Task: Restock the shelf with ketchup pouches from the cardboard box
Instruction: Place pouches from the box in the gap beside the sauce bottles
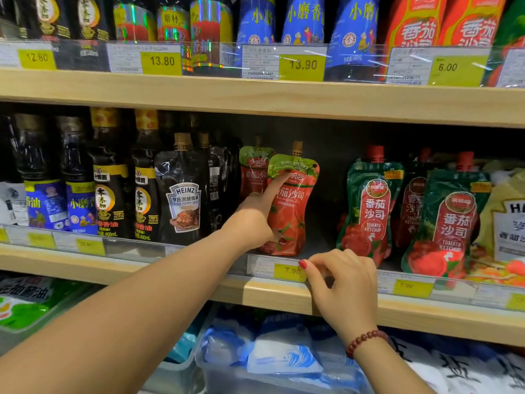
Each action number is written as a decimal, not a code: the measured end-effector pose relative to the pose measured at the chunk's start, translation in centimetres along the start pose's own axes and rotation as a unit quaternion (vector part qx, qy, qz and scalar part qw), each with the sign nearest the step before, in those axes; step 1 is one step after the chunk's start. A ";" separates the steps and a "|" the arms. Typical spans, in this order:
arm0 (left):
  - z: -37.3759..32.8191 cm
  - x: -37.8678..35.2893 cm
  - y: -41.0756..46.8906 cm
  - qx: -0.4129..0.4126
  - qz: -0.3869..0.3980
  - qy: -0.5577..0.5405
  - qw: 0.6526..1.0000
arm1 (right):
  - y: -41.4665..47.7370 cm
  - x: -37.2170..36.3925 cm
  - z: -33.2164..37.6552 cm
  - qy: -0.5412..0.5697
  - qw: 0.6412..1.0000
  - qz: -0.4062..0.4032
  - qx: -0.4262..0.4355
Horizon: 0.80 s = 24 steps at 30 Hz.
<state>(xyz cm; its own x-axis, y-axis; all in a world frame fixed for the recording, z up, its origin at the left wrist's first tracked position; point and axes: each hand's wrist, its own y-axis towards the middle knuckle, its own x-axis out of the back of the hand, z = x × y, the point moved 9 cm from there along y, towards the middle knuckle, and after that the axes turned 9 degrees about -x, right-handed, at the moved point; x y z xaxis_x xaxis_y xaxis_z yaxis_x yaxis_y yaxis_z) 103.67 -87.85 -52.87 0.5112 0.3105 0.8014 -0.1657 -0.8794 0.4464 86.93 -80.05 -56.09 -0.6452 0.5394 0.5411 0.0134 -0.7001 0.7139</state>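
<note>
Nearest the camera, below the working shelf, blue-and-white bags (284, 354) are seen lying in a clear plastic bin (216, 376). Just above them the right hand (346, 282), worn with a red bead bracelet (366, 338), is set against the wooden shelf edge (272, 291). Its fingers are curled and its red-nailed thumb is laid on a yellow price label (289, 271) printed "7.90". Whether anything is pinched there cannot be told.

Farther in, the left hand (252, 220) is held against the left side of a red ketchup pouch (295, 206), which stands upright at the front of the middle shelf. The index finger (277, 186) is stretched straight up across the pouch's front to its green top band, the thumb is laid low on the front, and the other fingers appear to be passed behind its left edge. "SINCE 1997" and "番茄沙司" can be read on the pouch, which is topped by a gold cap.

A second matching pouch (254, 169) is stood just behind it to the left. Left of both, a black Heinz pouch (184, 203) is marked "BLACK PEPPER SAUCE". To the right, past a gap, green pouches (372, 209) with red caps are marked "番茄沙司 TOMATO KETCHUP".

On the upper shelf, price labels (162, 61) reading 12.80, 13.80, 13.90 and 6.00 are fixed.
</note>
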 end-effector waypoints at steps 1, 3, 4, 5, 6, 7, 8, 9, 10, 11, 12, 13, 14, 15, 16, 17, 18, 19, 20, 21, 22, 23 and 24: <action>0.2 -0.3 0.6 0.005 0.002 0.004 1.000 | 0.0 0.0 0.0 0.003 1.000 -0.002 0.000; 0.4 -0.7 1.8 0.000 -0.002 0.010 1.000 | -0.1 0.1 0.2 0.005 1.000 -0.008 0.005; 0.6 -0.9 2.3 -0.005 -0.008 0.013 1.000 | -0.1 0.2 0.2 0.006 1.000 -0.012 0.008; 0.7 -1.1 2.9 -0.012 -0.014 0.013 1.000 | -0.1 0.2 0.2 0.008 1.000 -0.014 0.009; 0.9 -1.3 3.4 -0.018 -0.019 0.010 1.000 | -0.1 0.2 0.2 0.009 1.000 -0.015 0.010; 1.1 -1.6 4.0 -0.023 -0.022 0.003 0.999 | -0.1 0.1 0.1 0.010 1.000 -0.015 0.011; 1.2 -1.8 4.5 -0.030 -0.023 -0.007 0.999 | -0.1 0.1 0.1 0.010 1.000 -0.017 0.014; 1.3 -2.1 5.1 -0.038 -0.023 -0.017 0.999 | -0.1 0.0 0.0 0.010 1.000 -0.020 0.019; 1.4 -2.3 5.6 -0.046 -0.023 -0.025 0.998 | -0.2 0.1 0.1 0.012 0.999 -0.025 0.026; 1.5 -2.6 6.1 -0.053 -0.023 -0.030 0.998 | -0.2 0.1 0.1 0.016 0.999 -0.032 0.033; 1.5 -2.8 6.6 -0.058 -0.025 -0.029 0.998 | -0.2 0.2 0.1 0.021 0.998 -0.037 0.037; 1.7 -3.0 6.9 -0.059 -0.030 -0.026 0.997 | -0.2 0.2 0.1 0.024 0.998 -0.040 0.040; 1.9 -3.2 7.3 -0.058 -0.036 -0.024 0.997 | -0.2 0.1 0.1 0.026 0.998 -0.042 0.042; 2.1 -3.3 7.6 -0.056 -0.043 -0.024 0.997 | -0.2 0.0 0.1 0.028 0.998 -0.043 0.044; 2.3 -3.5 7.7 -0.055 -0.049 -0.027 0.997 | -0.2 0.0 0.1 0.028 0.998 -0.044 0.045; 2.5 -3.6 7.8 -0.056 -0.053 -0.032 0.997 | -0.2 0.0 0.0 0.028 0.998 -0.046 0.045; 2.6 -3.7 7.8 -0.059 -0.055 -0.035 0.996 | -0.1 0.0 0.0 0.027 0.998 -0.046 0.045; 2.7 -3.8 7.7 -0.062 -0.056 -0.035 0.996 | -0.1 0.0 0.0 0.024 0.998 -0.045 0.043; 2.7 -3.8 7.6 -0.066 -0.057 -0.034 0.996 | -0.2 0.0 0.0 0.023 0.998 -0.043 0.042; 2.6 -3.8 7.5 -0.069 -0.058 -0.031 0.995 | -0.2 -0.1 0.0 0.022 0.998 -0.041 0.040; 2.6 -3.8 7.4 -0.070 -0.059 -0.027 0.996 | -0.2 -0.1 0.0 0.021 0.998 -0.038 0.038; 2.5 -3.8 7.3 -0.069 -0.059 -0.022 0.996 | -0.2 -0.1 0.0 0.020 0.999 -0.035 0.035; 2.5 -3.8 7.2 -0.067 -0.059 -0.018 0.996 | -0.2 -0.1 -0.1 0.019 0.999 -0.033 0.032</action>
<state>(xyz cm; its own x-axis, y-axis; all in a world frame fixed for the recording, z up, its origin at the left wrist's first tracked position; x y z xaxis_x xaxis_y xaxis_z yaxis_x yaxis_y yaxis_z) 102.63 -96.24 -53.69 0.5634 0.3930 0.7268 -0.2123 -0.7812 0.5870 86.97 -80.00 -56.34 -0.6752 0.5643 0.4751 0.0181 -0.6312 0.7754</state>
